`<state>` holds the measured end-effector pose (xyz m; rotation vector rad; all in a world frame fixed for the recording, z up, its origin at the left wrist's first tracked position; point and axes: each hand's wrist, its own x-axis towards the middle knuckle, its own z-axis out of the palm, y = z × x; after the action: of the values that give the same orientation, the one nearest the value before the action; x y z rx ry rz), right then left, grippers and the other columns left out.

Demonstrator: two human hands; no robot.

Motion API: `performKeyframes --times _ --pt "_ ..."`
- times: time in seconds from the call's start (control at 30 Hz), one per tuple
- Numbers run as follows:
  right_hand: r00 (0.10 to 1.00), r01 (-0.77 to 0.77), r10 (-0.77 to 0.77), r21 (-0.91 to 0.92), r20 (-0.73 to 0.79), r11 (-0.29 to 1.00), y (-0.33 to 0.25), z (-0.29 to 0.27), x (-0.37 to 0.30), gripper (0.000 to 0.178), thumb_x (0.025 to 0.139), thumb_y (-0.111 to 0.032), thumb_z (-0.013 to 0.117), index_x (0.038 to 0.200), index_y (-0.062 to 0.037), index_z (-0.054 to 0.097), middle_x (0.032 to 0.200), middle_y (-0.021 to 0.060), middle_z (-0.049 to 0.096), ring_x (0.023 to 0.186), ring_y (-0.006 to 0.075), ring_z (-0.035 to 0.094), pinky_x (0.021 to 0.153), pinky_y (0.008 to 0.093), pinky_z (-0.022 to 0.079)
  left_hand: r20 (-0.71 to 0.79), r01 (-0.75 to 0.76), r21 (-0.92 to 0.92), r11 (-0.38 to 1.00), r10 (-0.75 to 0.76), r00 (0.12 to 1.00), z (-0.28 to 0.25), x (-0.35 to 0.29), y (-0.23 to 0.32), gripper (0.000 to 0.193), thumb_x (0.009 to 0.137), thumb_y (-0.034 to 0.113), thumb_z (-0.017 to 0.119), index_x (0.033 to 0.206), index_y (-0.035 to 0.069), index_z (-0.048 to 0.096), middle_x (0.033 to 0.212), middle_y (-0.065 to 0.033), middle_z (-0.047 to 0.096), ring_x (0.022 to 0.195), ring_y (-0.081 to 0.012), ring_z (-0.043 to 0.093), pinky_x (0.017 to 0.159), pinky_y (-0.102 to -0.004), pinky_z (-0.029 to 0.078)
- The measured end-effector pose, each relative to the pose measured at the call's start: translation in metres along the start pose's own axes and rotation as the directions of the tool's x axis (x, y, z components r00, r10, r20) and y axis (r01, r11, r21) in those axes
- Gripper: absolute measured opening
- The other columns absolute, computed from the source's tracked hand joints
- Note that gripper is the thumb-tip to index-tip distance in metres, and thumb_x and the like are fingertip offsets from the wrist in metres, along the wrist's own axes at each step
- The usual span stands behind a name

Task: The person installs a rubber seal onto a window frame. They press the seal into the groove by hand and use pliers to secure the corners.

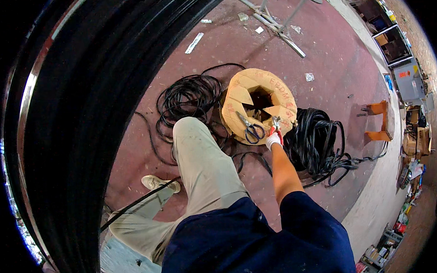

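My right hand [273,140], in a white glove, reaches forward and is closed around red-handled pliers [276,122]. The pliers' metal jaws are over the right side of a round cardboard-topped drum [236,91] with a torn opening in its middle. Dark-handled scissors [253,133] lie on the drum's near side, just left of my right hand. Nowhere in the picture does my left hand show. A black rubber strip [146,200] runs from the big black bundle at left across my lower leg.
Black cable coils [190,96] lie left of the drum, and a thicker black coil [315,138] lies right of it. A large hanging black bundle [97,107] fills the left side. Farther off are a metal stand [277,26], a small wooden stool [378,122] and wall-side clutter.
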<state>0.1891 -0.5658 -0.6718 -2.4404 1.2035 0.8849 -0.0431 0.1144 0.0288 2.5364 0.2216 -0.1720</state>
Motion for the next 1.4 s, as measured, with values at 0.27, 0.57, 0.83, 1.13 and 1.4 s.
performKeyframes --times 0.27,0.57,0.83,1.13,1.4 --pt "0.845 0.455 -0.409 0.06 -0.345 0.889 -0.037 -0.048 -0.072 0.057 0.093 -0.028 0.065 0.139 0.0005 0.047 0.143 0.0246 0.05 0.124 0.0402 0.055 0.108 0.0455 0.043 0.046 0.031 0.096 0.995 -0.035 0.998 -0.01 -0.002 -0.006 0.03 0.061 0.013 0.083 0.08 0.008 0.06 0.078 -0.0014 0.059 0.073 -0.0153 0.056 0.069 -0.0319 0.046" --pt "-0.419 0.822 -0.398 -0.154 -0.816 -0.549 -0.155 -0.283 -0.464 0.038 0.099 -0.014 0.055 0.132 0.0028 0.051 0.128 0.0244 0.057 0.117 0.0374 0.057 0.103 0.051 0.045 0.044 -0.131 -0.404 0.905 0.162 0.986 -0.002 -0.003 0.013 0.037 0.065 0.016 0.096 0.083 0.011 0.063 0.093 -0.0022 0.068 0.086 -0.0152 0.066 0.075 -0.0306 0.052" --pt "-0.935 0.319 -0.285 -0.154 -0.209 -0.935 -0.2 -0.292 -0.686 0.042 0.083 -0.035 0.07 0.112 -0.0043 0.067 0.112 0.0153 0.064 0.102 0.0366 0.063 0.094 0.0513 0.05 -0.127 -0.102 -0.406 0.908 0.054 0.99 0.025 -0.022 -0.011 0.035 0.066 0.012 0.094 0.081 0.009 0.063 0.086 0.0008 0.063 0.083 -0.0104 0.06 0.075 -0.0271 0.047" --pt "-0.886 0.454 -0.461 -0.111 0.052 -0.884 -0.201 -0.251 -0.754 0.06 0.074 -0.038 0.083 0.118 -0.0029 0.064 0.111 0.0146 0.066 0.1 0.0367 0.064 0.09 0.047 0.05 -0.198 -0.176 -0.644 0.745 0.06 0.978 0.05 -0.034 -0.019 0.022 0.075 0.0 0.082 0.087 0.007 0.064 0.09 -0.001 0.063 0.085 -0.0119 0.061 0.077 -0.0276 0.048" --pt "-0.806 0.571 -0.587 -0.158 0.08 -0.806 -0.197 -0.247 -0.768 0.073 0.07 -0.047 0.085 0.121 0.0019 0.063 0.101 0.0167 0.067 0.092 0.0363 0.066 0.087 0.0452 0.05 -0.196 -0.128 -0.773 0.621 -0.042 0.98 0.064 -0.04 -0.018 0.021 0.076 0.001 0.082 0.087 0.008 0.066 0.083 0.0019 0.065 0.076 -0.0054 0.058 0.068 -0.0229 0.046"
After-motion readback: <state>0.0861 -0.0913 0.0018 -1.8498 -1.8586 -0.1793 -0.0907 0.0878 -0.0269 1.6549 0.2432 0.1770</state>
